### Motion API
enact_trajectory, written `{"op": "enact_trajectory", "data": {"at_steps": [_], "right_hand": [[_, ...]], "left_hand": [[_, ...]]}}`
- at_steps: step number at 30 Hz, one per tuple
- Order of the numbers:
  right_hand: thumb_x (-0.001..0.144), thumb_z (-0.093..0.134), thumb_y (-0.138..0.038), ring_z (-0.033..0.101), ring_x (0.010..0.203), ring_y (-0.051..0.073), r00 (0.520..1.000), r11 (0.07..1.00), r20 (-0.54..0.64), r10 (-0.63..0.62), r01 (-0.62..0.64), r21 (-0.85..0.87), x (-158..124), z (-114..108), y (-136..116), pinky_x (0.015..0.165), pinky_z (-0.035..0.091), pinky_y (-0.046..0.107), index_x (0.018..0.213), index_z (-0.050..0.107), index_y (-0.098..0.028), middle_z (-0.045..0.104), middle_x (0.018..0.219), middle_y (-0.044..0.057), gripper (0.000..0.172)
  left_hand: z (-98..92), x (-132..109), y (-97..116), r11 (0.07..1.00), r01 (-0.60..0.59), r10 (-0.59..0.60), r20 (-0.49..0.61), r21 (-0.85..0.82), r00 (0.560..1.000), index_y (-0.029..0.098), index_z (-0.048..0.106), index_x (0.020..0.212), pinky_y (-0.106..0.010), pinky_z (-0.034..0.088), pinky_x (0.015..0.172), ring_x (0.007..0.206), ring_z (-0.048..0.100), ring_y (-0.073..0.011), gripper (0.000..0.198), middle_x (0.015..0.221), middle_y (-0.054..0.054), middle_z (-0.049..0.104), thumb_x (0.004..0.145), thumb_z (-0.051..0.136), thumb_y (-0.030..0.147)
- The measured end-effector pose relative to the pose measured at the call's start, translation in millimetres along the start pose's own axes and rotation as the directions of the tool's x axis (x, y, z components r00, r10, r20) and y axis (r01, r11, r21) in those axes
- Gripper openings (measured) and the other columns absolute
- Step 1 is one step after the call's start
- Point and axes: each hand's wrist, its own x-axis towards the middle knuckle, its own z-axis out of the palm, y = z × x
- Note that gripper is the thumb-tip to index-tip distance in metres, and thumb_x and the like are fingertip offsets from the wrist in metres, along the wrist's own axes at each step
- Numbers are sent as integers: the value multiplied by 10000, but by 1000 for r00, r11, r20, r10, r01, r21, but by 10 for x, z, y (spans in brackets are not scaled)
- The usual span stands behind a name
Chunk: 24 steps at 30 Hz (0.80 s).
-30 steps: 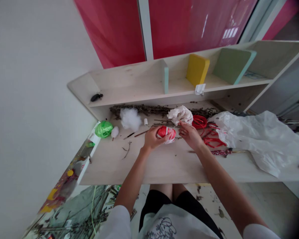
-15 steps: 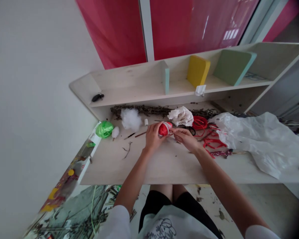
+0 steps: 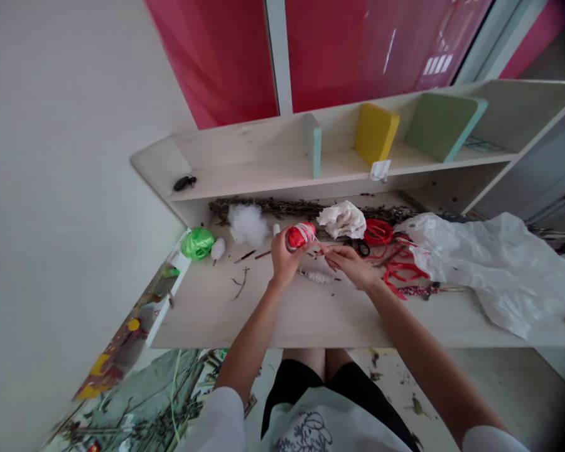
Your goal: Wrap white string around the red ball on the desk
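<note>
My left hand (image 3: pixel 282 256) is closed round a red ball wound with white strips (image 3: pixel 300 235), held a little above the pale wooden desk (image 3: pixel 306 314). My right hand (image 3: pixel 347 261) sits just right of the ball with its fingers pinched on a thin strand that runs to it. A small white wrapped piece (image 3: pixel 316 275) lies on the desk between my two hands. Crumpled white paper (image 3: pixel 341 219) lies just behind my right hand.
Red ribbon loops (image 3: pixel 390 251) and a big white plastic bag (image 3: pixel 494 263) cover the desk's right side. A green ribbon ball (image 3: pixel 196 243) and white cotton stuffing (image 3: pixel 247 225) sit left. Dry twigs (image 3: pixel 282 206) line the back under a shelf (image 3: pixel 311 169) with coloured dividers.
My left hand has lifted the red ball up and to the left. The right hand has drawn the strand out from it, and the small white piece now lies uncovered on the desk.
</note>
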Motion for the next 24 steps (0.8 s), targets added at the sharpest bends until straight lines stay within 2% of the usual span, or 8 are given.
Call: {"op": "enact_trajectory", "data": {"at_steps": [3,7,14,19,21,24], "right_hand": [[736,639,-658,316,504,89,999,998,2,46,-46,-32,-13,55,-39,504,231,260,793,725,-158,381,510,-51,510],[695,623,-719,306,487,84,996,989,-10,90,-90,-116,-4,100,-21,490,202,256,805,735,-154,389,489,-52,586],[733,595,-716,287,479,79,998,980,-10,64,-65,-187,12,115,53,477,193,252,733,702,-165,372,493,-49,562],[751,582,-711,284,479,80,999,980,25,44,-39,-193,23,121,86,471,197,249,666,658,-175,369,494,-46,547],[747,584,-715,295,482,81,999,981,8,40,-38,-193,28,114,90,474,202,251,646,642,-175,382,501,-42,552],[732,578,-737,294,486,80,999,981,-10,40,-41,-187,29,104,84,479,205,253,622,628,-173,388,510,-38,577]], "left_hand": [[17,14,34,989,72,-76,-28,-129,997,229,647,1053,-310,415,973,1065,581,-228,537,1089,-61,640,576,862,349],[38,34,55,969,127,-132,-12,-212,991,214,644,1022,-253,442,882,963,606,-177,435,1038,-42,660,647,818,348],[143,0,-31,935,238,-234,45,-263,971,195,638,870,-237,447,825,838,578,-139,260,852,8,635,699,778,332],[188,-27,-77,910,305,-295,77,-281,952,198,603,807,-209,457,775,800,560,-113,277,804,26,599,719,769,402],[194,-26,-68,881,361,-343,115,-305,932,199,599,826,-204,465,705,742,559,-110,336,775,22,597,740,731,496],[193,-19,-19,801,494,-447,212,-338,869,202,598,888,-202,459,590,646,566,-111,443,756,7,619,758,656,622]]}}
